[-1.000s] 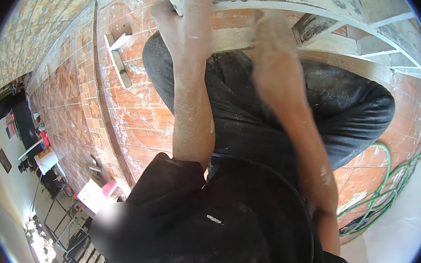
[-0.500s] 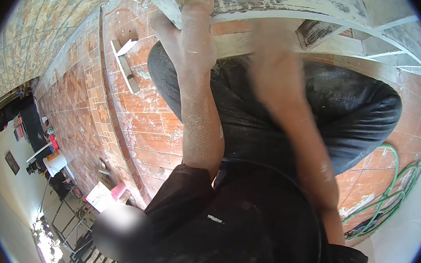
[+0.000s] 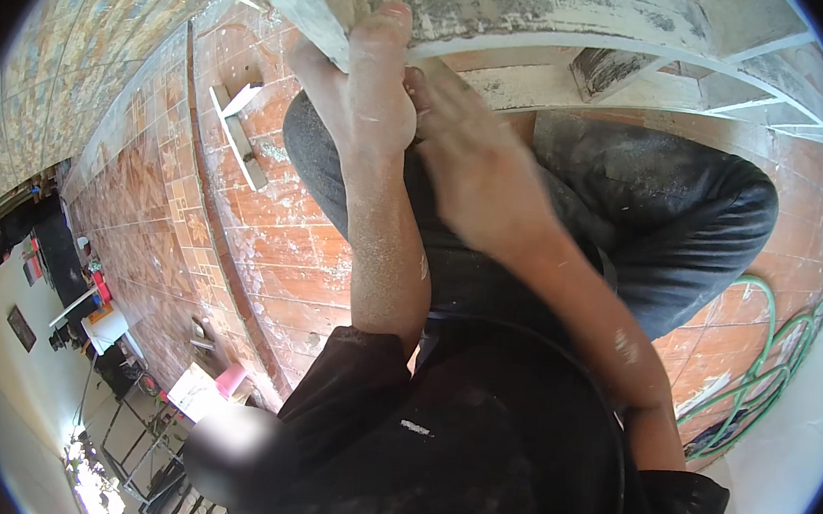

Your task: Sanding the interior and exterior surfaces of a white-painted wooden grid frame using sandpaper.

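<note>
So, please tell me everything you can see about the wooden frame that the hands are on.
The frame is made of pale, rough wooden bars smeared with grey-white mortar or dust. It runs across the top of the picture, with crossbars on the right. The left hand grips one bar; the right hand, blurred, is just below it.

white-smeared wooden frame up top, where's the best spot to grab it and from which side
Probably the plaster-streaked white wooden frame's front rail, taken from below with fingers over its top edge, as the left hand does. That long rail faces the person; the right hand is just beneath it.
</note>
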`<action>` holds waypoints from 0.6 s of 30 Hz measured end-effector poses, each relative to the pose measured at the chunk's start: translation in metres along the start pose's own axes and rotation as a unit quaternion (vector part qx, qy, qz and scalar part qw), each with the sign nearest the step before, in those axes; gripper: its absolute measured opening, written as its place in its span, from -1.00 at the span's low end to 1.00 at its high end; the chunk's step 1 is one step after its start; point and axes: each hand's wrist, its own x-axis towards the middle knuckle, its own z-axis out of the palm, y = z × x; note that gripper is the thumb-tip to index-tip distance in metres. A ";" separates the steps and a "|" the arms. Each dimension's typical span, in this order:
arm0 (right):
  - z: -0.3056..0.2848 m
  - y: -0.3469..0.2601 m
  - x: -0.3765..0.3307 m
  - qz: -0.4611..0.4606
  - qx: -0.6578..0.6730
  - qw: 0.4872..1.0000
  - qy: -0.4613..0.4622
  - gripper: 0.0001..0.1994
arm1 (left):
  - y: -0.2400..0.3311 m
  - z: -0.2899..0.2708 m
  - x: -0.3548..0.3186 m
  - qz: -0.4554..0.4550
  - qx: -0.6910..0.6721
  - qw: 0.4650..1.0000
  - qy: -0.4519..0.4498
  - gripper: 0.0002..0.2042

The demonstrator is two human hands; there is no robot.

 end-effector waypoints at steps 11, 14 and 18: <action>-0.010 0.012 -0.012 -0.056 -0.113 0.992 0.004 -0.68 | -0.010 0.001 0.006 0.017 -0.079 0.997 0.010 -0.78; -0.051 0.023 -0.047 0.052 -0.004 0.994 -0.094 -0.70 | -0.009 -0.004 0.006 0.009 -0.022 1.000 -0.005 -0.78; -0.086 0.018 -0.094 0.239 0.050 0.970 0.005 -0.70 | 0.000 -0.009 0.001 -0.029 0.003 1.000 -0.011 -0.77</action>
